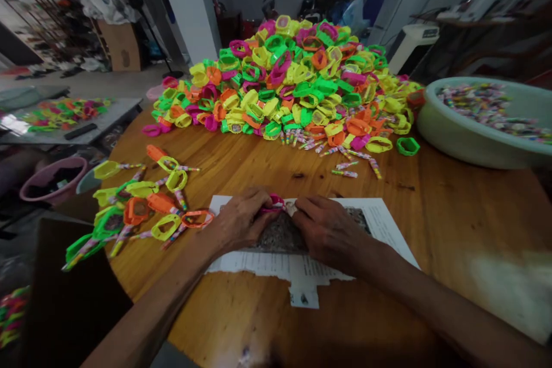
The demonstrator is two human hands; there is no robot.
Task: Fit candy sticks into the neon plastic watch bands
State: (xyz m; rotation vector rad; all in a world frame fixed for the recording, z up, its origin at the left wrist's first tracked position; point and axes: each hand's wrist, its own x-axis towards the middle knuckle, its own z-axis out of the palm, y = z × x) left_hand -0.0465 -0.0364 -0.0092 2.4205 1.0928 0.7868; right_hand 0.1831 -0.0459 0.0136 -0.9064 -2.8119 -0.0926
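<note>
My left hand (244, 218) is closed around a pink plastic toy watch (276, 202), over a dark speckled slab (280, 234) lying on a printed white sheet (388, 236). Close against it, my right hand (330, 230) pinches a small whitish piece (291, 207) at the end of the watch; its kind is hard to make out. Fingers hide most of both pieces. Left of my hands lie several yellow, green and orange toy watches (161, 203) with candy-striped sticks (123, 238) among them.
A tall heap of toy watches (302, 77) covers the table's far side. Loose wrapped sticks (345, 173) lie at its front edge. On the right stands a pale green basin (474, 141) holding many more sticks. A pink tub (56, 181) is beyond the table's left edge.
</note>
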